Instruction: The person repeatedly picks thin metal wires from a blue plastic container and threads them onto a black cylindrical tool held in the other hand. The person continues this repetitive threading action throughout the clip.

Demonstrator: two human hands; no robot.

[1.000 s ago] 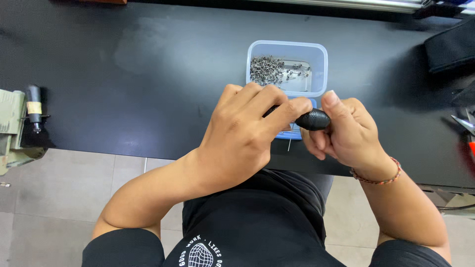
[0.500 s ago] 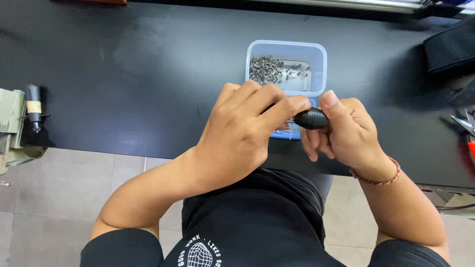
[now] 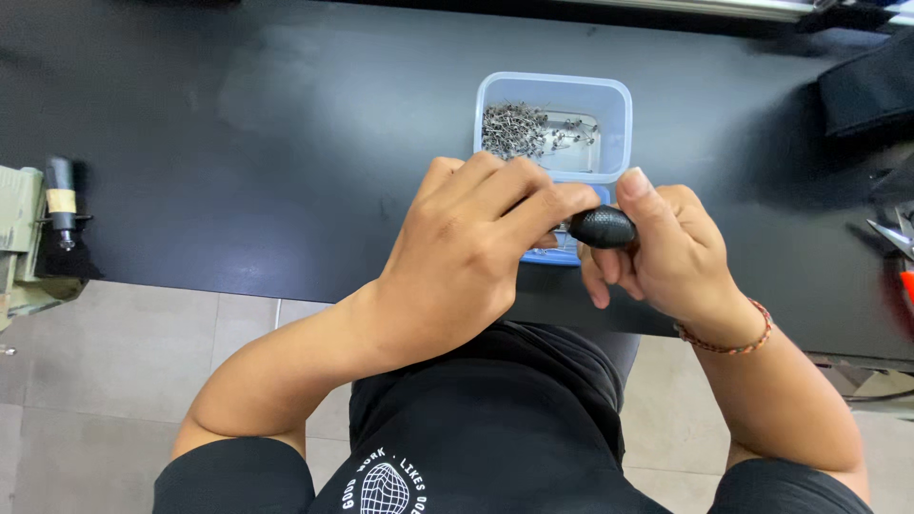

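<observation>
Hardly anything has shifted since the earlier frames: both hands sit in the same spot over the desk's near edge, fingers maybe a touch tighter. Right hand (image 3: 671, 249) is wrapped around a small black egg-shaped piece (image 3: 603, 227), thumb pressed on top. Left hand (image 3: 466, 262) curls over from the other side with its fingertips meeting the black piece's end; it looks like it's pinching something tiny there, but honestly I can't tell what, the knuckles hide it.

Just behind the hands sits a clear plastic tub (image 3: 621, 107), with a heap of small grey metal bits (image 3: 519, 128) piled in its far left corner. That pile looks pretty full, so my guess is there's plenty left to go. No finished pieces show anywhere on the desk (image 3: 238, 143), so how much is done I can't say.
</observation>
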